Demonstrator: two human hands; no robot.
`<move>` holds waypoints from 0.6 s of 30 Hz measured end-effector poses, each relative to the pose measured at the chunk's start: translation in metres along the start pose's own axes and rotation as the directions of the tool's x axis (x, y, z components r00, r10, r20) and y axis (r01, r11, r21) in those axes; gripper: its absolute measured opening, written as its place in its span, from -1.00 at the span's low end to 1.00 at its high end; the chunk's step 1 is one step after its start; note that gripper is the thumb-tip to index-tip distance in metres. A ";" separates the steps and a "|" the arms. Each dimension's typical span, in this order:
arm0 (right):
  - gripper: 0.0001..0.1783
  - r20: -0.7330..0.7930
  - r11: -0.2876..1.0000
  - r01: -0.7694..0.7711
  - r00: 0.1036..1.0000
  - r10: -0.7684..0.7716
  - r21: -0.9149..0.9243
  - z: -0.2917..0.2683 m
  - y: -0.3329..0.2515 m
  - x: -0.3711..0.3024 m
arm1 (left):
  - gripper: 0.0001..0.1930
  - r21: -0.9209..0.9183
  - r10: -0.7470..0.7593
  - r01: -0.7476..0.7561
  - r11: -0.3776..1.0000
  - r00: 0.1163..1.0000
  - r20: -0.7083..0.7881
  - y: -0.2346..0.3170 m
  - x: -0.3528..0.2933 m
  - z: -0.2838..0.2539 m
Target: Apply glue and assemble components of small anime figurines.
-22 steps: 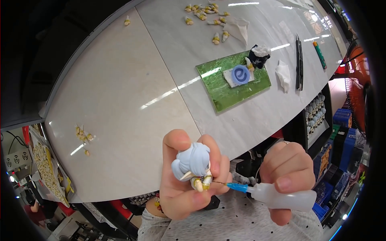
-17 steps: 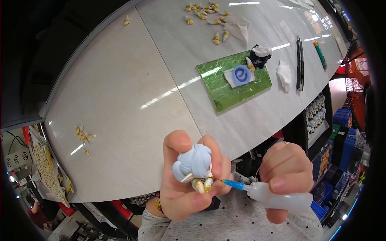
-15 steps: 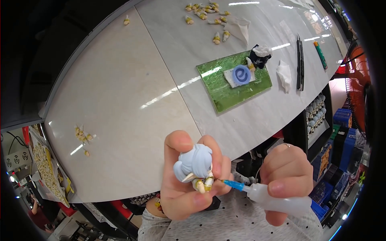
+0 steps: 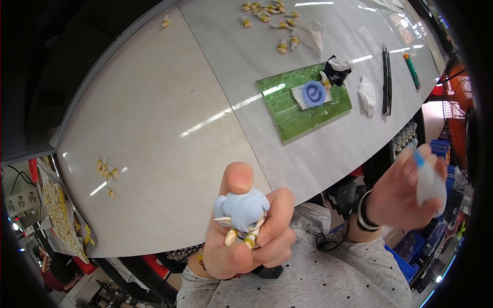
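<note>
A small figurine (image 4: 241,208) with pale blue hair, a pointed ear and yellow-trimmed limbs is pinched in my left hand (image 4: 275,226), thumb and fingers closed round it. Its face now shows on the right side. Farther right, my right hand (image 4: 395,197) is slightly blurred and holds a translucent white squeeze bottle (image 4: 430,187) with a blue dispensing tip (image 4: 418,158) pointing up. The bottle is well apart from the figurine. A black band (image 4: 363,211) circles the right wrist.
On the table, a green glass plate (image 4: 292,123) carries a blue round dish (image 4: 314,93). Small doll limbs (image 4: 264,16) lie at the back, more limbs (image 4: 105,169) at left. Tweezers (image 4: 386,82), crumpled tissue (image 4: 366,96) and a green tube (image 4: 412,71) are at right.
My right hand has swung right and up with the bottle, taking its tip away from the figurine. My left hand has turned the figurine so that its face shows.
</note>
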State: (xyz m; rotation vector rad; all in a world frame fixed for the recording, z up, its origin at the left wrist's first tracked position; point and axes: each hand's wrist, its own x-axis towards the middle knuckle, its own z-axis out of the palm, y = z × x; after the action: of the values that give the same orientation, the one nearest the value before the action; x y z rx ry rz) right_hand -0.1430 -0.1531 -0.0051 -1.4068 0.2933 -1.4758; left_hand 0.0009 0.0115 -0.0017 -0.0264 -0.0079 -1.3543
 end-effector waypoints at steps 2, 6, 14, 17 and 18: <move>-0.35 -0.102 0.986 0.024 0.994 -0.042 -0.165 -0.020 0.007 0.018 | -0.49 -0.023 -0.019 0.020 1.000 1.000 0.009 0.003 0.000 -0.001; -0.54 -0.162 0.809 0.017 0.977 -0.138 -0.588 -0.048 0.017 0.063 | -0.48 -0.018 -0.046 0.046 0.999 0.999 0.028 0.001 0.002 0.001; -0.47 -0.074 0.556 -0.084 0.996 0.040 -0.827 -0.088 0.043 0.102 | -0.47 -0.027 -0.031 0.033 0.999 0.996 0.080 0.001 0.003 0.001; -0.43 -0.133 0.596 -0.255 0.961 0.241 -0.761 -0.098 0.051 0.106 | -0.48 0.005 -0.024 0.024 1.000 0.996 0.089 0.001 0.003 0.001; -0.43 -0.132 0.599 -0.256 0.961 0.244 -0.758 -0.099 0.056 0.105 | -0.48 0.007 -0.014 0.014 1.000 0.996 0.085 0.001 0.003 0.001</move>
State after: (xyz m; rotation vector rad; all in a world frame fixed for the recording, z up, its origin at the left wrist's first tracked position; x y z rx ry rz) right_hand -0.1761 -0.3040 -0.0134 -1.9173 1.2122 -1.1420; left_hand 0.0021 0.0086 -0.0003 -0.0786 -0.0844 -1.3663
